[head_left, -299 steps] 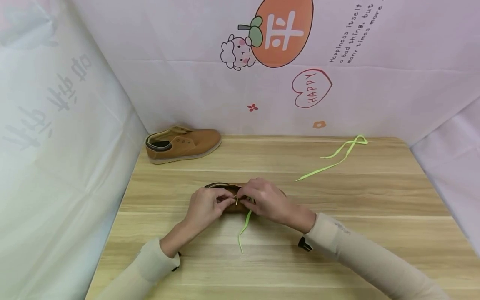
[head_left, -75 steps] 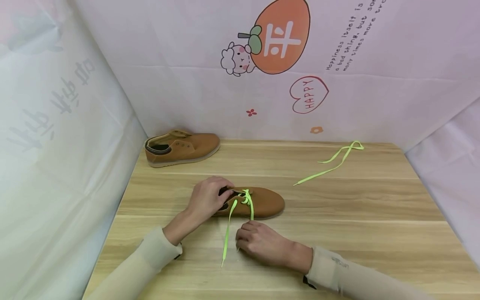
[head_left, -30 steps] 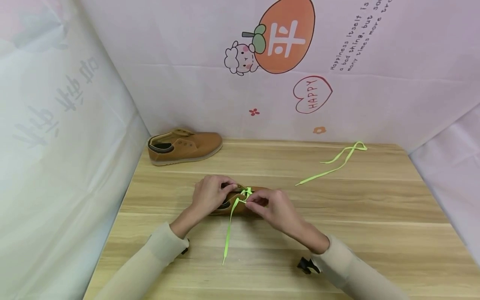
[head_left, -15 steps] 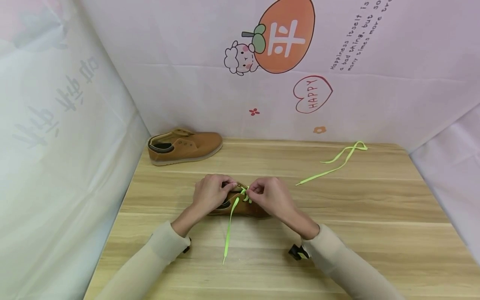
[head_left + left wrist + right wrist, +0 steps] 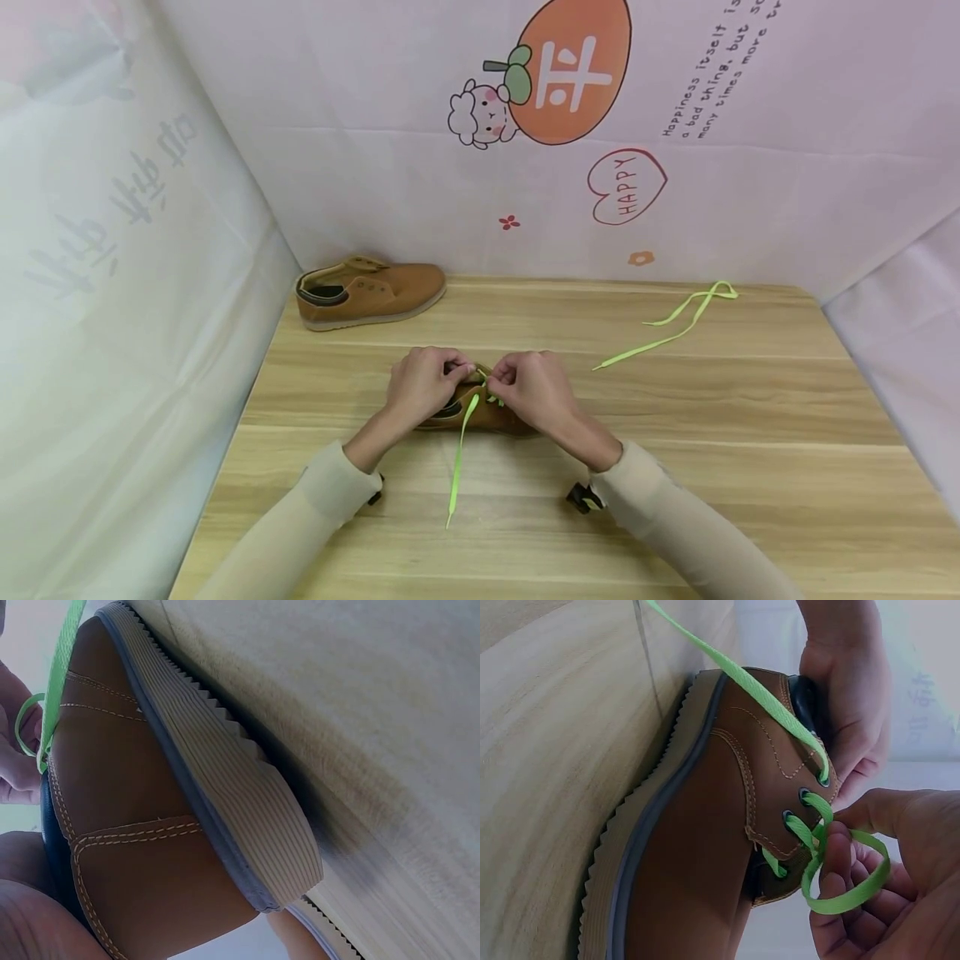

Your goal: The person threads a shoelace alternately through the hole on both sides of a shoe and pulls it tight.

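A brown shoe (image 5: pixel 483 421), threaded with a bright green shoelace (image 5: pixel 456 475), stands mid-table with its toe to the right. My left hand (image 5: pixel 420 385) pinches its far eyelet flap over the shoe opening. In my right hand (image 5: pixel 538 390), thumb and forefinger pinch the lace close to that flap. The right wrist view shows the lace looping round these right fingers (image 5: pixel 838 851) and running through the near eyelets on the shoe (image 5: pixel 697 802). One lace end hangs over the near side onto the table. The left wrist view shows the shoe's heel and ridged sole (image 5: pixel 217 772).
A second brown shoe (image 5: pixel 408 292), without a lace, stands at the back left against the white cloth wall (image 5: pixel 360 183). Another green lace (image 5: pixel 637 352) lies loose at the back right of the wooden table (image 5: pixel 720 467).
My right hand has risen from in front of the shoe, over the lacing, to the far flap, carrying the lace. My left hand stays at the opening, now on the flap.
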A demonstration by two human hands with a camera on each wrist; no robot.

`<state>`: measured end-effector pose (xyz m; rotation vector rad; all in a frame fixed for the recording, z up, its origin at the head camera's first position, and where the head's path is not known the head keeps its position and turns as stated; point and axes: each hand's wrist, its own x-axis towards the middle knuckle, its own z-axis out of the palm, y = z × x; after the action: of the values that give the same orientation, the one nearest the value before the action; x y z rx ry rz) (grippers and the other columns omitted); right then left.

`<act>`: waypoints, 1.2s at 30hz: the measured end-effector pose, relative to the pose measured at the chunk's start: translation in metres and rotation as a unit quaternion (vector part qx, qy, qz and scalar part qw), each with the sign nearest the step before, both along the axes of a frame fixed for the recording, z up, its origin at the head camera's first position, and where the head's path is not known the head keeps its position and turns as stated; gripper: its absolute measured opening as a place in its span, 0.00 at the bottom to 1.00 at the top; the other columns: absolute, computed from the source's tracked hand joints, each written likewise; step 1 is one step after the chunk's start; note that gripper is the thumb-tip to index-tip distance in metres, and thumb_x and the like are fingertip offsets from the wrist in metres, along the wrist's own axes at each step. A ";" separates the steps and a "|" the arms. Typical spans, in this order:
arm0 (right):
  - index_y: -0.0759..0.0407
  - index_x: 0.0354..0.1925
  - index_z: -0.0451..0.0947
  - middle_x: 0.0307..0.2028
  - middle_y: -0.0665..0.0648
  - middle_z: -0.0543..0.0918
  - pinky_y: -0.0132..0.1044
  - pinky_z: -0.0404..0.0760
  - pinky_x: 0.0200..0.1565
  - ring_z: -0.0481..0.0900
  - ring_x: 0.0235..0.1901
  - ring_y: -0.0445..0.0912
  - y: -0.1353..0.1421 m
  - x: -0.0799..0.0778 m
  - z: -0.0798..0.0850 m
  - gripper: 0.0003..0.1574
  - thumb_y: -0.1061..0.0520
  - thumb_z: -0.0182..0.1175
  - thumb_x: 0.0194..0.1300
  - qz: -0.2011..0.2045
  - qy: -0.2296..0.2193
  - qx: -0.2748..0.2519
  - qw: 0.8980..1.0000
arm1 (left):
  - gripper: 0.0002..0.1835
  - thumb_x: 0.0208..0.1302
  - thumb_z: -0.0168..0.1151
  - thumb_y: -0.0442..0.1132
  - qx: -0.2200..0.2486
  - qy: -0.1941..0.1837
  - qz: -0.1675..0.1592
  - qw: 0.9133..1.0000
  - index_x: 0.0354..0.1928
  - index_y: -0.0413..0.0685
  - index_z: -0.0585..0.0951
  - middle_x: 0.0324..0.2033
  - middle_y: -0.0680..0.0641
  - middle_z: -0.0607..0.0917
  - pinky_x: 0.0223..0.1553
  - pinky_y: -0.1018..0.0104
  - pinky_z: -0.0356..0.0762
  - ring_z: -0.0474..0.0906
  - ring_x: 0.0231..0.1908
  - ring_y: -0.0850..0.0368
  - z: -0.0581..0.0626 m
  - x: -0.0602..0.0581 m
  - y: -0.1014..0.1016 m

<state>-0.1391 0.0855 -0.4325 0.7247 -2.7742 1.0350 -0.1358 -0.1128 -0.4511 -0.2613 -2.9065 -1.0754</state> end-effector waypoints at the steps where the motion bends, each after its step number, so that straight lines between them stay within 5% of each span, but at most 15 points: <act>1: 0.57 0.24 0.88 0.19 0.47 0.85 0.29 0.77 0.24 0.76 0.17 0.32 -0.001 0.000 -0.001 0.07 0.65 0.71 0.56 -0.003 0.002 0.005 1.000 | 0.05 0.72 0.71 0.47 0.000 0.001 0.000 1.000 0.37 0.59 0.92 0.17 0.63 0.81 0.25 0.61 0.65 0.66 0.17 0.63 0.000 0.000 0.000; 15: 0.54 0.25 0.87 0.19 0.45 0.84 0.29 0.73 0.20 0.71 0.15 0.33 -0.007 -0.001 -0.002 0.07 0.62 0.73 0.57 -0.027 0.021 0.028 0.999 | 0.05 0.71 0.72 0.47 -0.003 0.008 0.005 1.000 0.36 0.59 0.92 0.28 0.60 0.89 0.28 0.60 0.69 0.74 0.21 0.64 0.001 0.001 0.000; 26: 0.53 0.28 0.85 0.23 0.47 0.82 0.34 0.75 0.22 0.74 0.20 0.37 -0.006 -0.007 -0.008 0.10 0.59 0.79 0.57 -0.028 0.087 0.043 0.995 | 0.03 0.68 0.74 0.46 -0.007 0.026 0.001 1.000 0.37 0.59 0.92 0.32 0.60 0.92 0.31 0.59 0.72 0.77 0.25 0.67 0.000 0.002 0.000; 36: 0.56 0.36 0.92 0.31 0.50 0.87 0.36 0.80 0.30 0.81 0.29 0.43 -0.002 -0.013 -0.013 0.03 0.58 0.75 0.64 0.030 0.045 0.034 0.998 | 0.02 0.63 0.78 0.42 0.017 0.067 -0.018 0.997 0.36 0.55 0.94 0.34 0.58 0.93 0.26 0.65 0.74 0.83 0.27 0.66 -0.005 0.006 -0.004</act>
<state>-0.1520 0.0839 -0.4456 0.8470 -2.7381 0.8966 -0.1302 -0.1166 -0.4559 -0.3706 -2.7726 -1.0682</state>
